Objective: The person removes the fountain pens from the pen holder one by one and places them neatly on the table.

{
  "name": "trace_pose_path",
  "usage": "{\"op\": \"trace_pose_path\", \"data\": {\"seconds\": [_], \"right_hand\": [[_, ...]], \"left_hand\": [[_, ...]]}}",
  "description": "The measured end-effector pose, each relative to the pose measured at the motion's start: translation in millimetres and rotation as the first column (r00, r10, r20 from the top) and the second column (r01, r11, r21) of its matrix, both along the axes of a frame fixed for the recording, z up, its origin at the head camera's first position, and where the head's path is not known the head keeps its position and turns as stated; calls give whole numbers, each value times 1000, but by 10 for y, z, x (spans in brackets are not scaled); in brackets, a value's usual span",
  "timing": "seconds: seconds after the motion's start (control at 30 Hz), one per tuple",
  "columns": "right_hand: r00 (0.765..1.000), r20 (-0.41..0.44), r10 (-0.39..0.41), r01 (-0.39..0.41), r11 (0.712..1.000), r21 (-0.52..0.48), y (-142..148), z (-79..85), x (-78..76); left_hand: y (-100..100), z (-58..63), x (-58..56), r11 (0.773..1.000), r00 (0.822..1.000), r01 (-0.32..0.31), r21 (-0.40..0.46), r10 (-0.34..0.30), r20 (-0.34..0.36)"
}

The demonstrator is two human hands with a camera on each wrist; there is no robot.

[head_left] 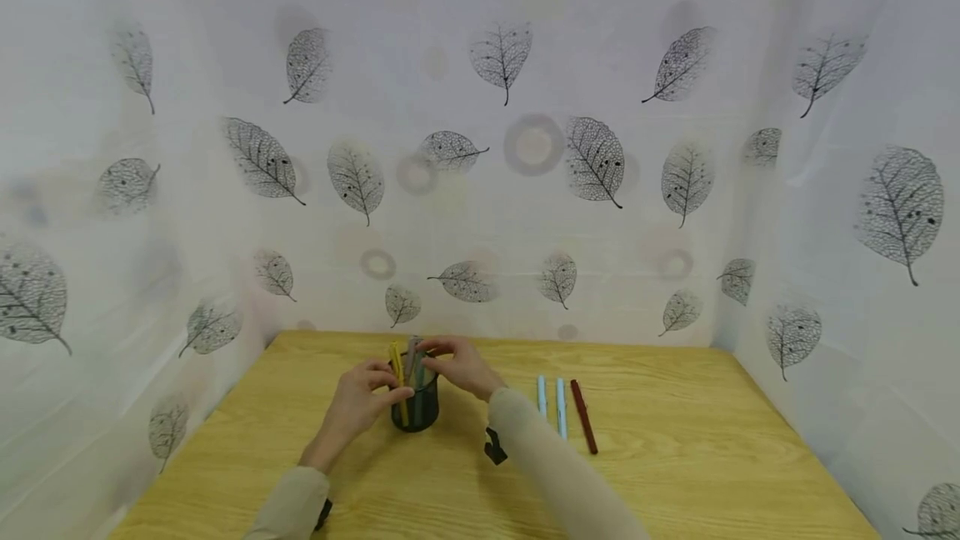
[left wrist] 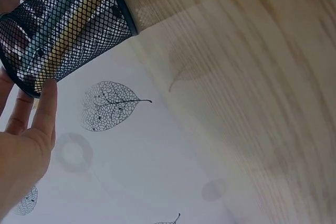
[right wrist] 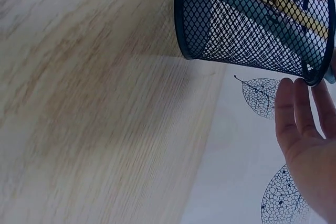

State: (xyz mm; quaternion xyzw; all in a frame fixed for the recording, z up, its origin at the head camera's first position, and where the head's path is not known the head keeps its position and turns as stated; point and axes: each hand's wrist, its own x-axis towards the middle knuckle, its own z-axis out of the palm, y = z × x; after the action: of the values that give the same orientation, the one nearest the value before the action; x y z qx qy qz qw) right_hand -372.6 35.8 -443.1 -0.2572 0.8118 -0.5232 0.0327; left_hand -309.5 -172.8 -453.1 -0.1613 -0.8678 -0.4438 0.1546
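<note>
A dark wire-mesh pen holder point(head_left: 416, 419) stands upright on the wooden table, with a yellow pen point(head_left: 396, 357), a greyish pen point(head_left: 410, 357) and a teal pen point(right wrist: 252, 11) inside. At its left my left hand point(head_left: 358, 398) holds the rim, thumb across the front and fingers beside the yellow pen. From the right my right hand point(head_left: 461, 367) reaches over the opening, its thumb and forefinger at the upper ends of the greyish and teal pens. Its other fingers point(right wrist: 302, 106) lie fairly straight against the rim in the right wrist view. I cannot tell whether it pinches a pen.
Right of the holder lie two light blue pens point(head_left: 561, 408) and a dark red pen point(head_left: 584, 417), side by side. Leaf-printed curtains point(head_left: 480, 190) hang behind the table point(head_left: 675, 457) and along both sides. Black straps point(head_left: 495, 446) are on the wrists.
</note>
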Motion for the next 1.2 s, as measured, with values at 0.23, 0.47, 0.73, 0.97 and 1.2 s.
{"op": "trace_pose_path", "data": {"seconds": [0.23,0.47,0.73,0.97,1.2], "right_hand": [[999,-48,-18,20,999,38,-58,13,9],[997,-56,-47,49,999,24,-96,12,14],[986,-109,-129,119,988,-94,-64,-76,28],[969,-127,-214,180,955,-234,-86,-51,58],[966,-123,-228,171,919,-356,-81,78,148]], "left_hand": [[1,4,3,1000,1000,-2,-17,2,-30],[-3,19,-16,999,996,-16,-44,12,-86],[9,-13,11,1000,999,-10,-28,9,-36],[24,-27,-3,999,998,-26,-24,24,-52],[36,-15,6,1000,1000,-27,1,27,-4]]}}
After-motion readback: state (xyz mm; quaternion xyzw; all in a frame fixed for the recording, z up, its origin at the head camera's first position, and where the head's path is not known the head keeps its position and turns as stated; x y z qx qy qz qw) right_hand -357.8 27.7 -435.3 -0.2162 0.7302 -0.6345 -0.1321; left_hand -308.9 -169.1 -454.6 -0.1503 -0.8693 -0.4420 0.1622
